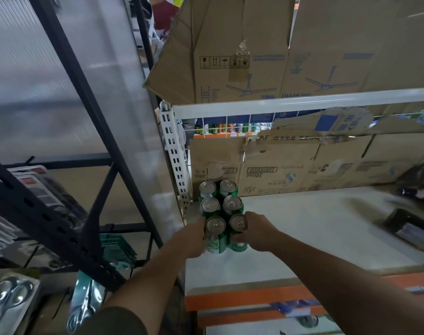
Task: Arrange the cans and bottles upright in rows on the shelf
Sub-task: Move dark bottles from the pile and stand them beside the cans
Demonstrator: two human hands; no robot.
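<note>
Gripping the front-left can [215, 232] of six upright green cans [209, 205] (two columns of three), the left hand [191, 238] curls round it from 9 o'clock. The right hand [257, 234] clasps the front-right can [238, 232] from 3 o'clock. All six stand at the 9 o'clock end of the white shelf [315, 226]; dark bottles [410, 229] lie toward 3 o'clock.

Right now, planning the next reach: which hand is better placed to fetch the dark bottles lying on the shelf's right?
Right, probably. The right hand grips the front-right can, nearer the dark bottles; the left hand holds the front-left can by the shelf post and would reach across.
</note>
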